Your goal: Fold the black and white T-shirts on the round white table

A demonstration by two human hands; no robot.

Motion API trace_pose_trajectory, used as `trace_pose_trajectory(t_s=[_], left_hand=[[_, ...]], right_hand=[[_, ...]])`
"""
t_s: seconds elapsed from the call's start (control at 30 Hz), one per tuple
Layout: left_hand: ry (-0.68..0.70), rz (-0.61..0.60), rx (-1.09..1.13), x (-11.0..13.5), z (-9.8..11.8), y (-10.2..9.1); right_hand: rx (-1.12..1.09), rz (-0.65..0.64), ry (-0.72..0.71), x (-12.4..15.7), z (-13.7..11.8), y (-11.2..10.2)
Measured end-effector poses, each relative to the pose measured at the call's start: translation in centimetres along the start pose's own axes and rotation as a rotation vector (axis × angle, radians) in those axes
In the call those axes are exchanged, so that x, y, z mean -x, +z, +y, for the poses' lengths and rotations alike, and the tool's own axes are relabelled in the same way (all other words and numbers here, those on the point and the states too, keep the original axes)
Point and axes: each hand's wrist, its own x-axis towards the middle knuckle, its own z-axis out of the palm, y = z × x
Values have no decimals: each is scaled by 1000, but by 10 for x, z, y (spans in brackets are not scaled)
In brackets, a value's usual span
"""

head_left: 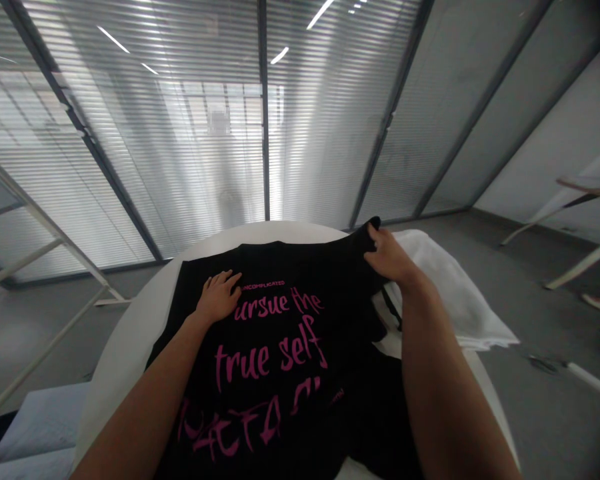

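Observation:
A black T-shirt (280, 373) with pink lettering lies spread over a round white table (130, 333). My left hand (219, 295) rests flat on the shirt, fingers stretched out, just left of the print. My right hand (387, 255) is closed on the shirt's far right edge, pinching the fabric and lifting it slightly near the table's far side.
A white cloth (455, 293) lies on the table's right side, partly under the shirt. Glass walls with blinds (260, 133) stand behind the table. A white metal frame (40, 267) is at left, table legs (580, 227) at right, grey floor around.

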Motion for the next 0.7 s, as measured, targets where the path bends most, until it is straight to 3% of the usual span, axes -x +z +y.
trace_pose_trajectory(t_s=[0.1, 0.3, 0.47, 0.53, 0.6, 0.7], left_hand=[[1, 5, 1, 0, 0, 1], [0, 2, 4, -1, -1, 1], [-2, -5, 10, -1, -2, 2], [-4, -3, 11, -1, -2, 2], [-4, -4, 12, -1, -1, 1], [-5, -4, 14, 0, -1, 0]], right_hand=[[49, -117, -37, 0, -23, 17], [68, -490, -149, 15, -74, 64], [-8, -683, -296, 18, -86, 78], [69, -625, -200, 16, -83, 74], [215, -553, -2, 15, -77, 69], [331, -606, 212, 18, -66, 71]])
